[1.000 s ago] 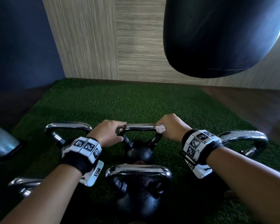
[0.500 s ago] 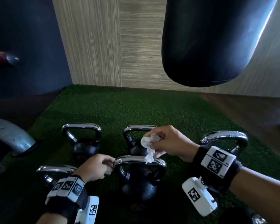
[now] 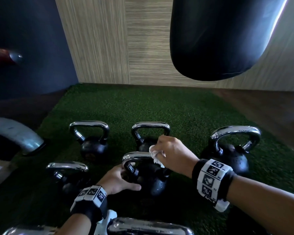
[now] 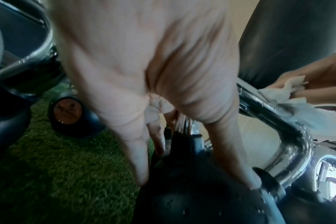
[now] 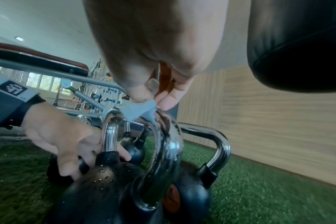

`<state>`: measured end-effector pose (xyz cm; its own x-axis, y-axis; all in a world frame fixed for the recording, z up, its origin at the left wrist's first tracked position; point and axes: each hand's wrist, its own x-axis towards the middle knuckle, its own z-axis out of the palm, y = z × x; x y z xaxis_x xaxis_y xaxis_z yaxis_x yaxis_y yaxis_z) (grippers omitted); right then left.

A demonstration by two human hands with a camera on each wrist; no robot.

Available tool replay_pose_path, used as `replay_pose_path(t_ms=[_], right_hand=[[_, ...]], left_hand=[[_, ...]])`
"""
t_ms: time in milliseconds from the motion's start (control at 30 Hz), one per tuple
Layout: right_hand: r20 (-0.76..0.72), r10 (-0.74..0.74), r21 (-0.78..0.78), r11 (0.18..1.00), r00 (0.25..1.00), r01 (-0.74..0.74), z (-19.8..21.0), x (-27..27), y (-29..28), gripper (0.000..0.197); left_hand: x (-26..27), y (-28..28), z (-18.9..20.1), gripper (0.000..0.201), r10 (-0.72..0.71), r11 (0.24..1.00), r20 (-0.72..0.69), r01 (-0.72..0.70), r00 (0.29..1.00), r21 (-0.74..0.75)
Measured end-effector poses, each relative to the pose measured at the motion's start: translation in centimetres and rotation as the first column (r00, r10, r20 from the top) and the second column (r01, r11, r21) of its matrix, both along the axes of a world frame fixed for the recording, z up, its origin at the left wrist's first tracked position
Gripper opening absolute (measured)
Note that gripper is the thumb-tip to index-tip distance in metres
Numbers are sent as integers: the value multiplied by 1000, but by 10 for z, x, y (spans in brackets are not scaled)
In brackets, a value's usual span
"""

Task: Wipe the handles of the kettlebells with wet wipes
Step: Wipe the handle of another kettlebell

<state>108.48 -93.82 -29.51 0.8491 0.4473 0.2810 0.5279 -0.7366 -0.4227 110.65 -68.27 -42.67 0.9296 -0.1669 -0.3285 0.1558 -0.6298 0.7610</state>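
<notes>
Since half a second ago, the right hand [image 3: 172, 154] has brought the wet wipe [image 3: 155, 156] down from above the middle kettlebell [image 3: 148, 178] onto the right end of its chrome handle [image 3: 136, 156], and the left hand [image 3: 116, 181] has slid from the handle's left corner down to the black body. Right-hand fingers and thumb pinch the crumpled white wipe and press it against the bar; in the right wrist view the wipe [image 5: 139, 111] drapes over the top of the handle [image 5: 163, 136]. Left-hand fingers [image 4: 138, 159] lie fairly straight and spread on the left side of the wet body, thumb along its near face, bracing rather than gripping. This kettlebell stands on the green turf [image 3: 143, 107], in the near row, with three others in the far row behind it and one to its left. A black punching bag [image 3: 219, 39] hangs at the far right.
</notes>
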Motion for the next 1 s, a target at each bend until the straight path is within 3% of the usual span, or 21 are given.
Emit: replay_pose_path(t_ms=[67, 167, 333, 400, 467, 567, 667, 833, 1000], right_hand=[[-22, 66, -41, 997, 998, -67, 3, -3, -4, 16], [-65, 122, -175, 976, 990, -131, 13, -5, -9, 12], [-99, 111, -284, 949, 989, -135, 21, 6, 5, 15], [-113, 97, -288, 949, 989, -126, 21, 6, 13, 25], [-137, 2, -259, 965, 991, -37, 19, 5, 10, 25], [-192, -173, -182, 974, 966, 138, 9, 6, -14, 16], [-208, -249, -236, 951, 946, 198, 5, 1, -34, 15], [-168, -221, -81, 974, 961, 210, 4, -6, -24, 44], [-195, -380, -30, 924, 904, 382, -7, -6, -32, 19]], left_hand=[[-2, -5, -5, 113, -10, 1000, 16, 10, 1000, 24], [-7, -11, -6, 105, 10, 998, 41, -12, 999, 58], [-7, -11, -7, 105, 23, 999, 50, -25, 998, 46], [-7, -11, -10, 111, 40, 999, 65, -42, 997, 33], [-7, -11, -11, 109, 45, 999, 70, -46, 997, 23], [-9, -11, -12, 90, 25, 1000, 94, -26, 995, 11], [-8, -10, -15, 91, 21, 1000, 99, -21, 995, -6], [-7, -9, -14, 104, 15, 1000, 107, -13, 994, -17], [-8, -7, -17, 113, 24, 999, 111, -20, 994, -37]])
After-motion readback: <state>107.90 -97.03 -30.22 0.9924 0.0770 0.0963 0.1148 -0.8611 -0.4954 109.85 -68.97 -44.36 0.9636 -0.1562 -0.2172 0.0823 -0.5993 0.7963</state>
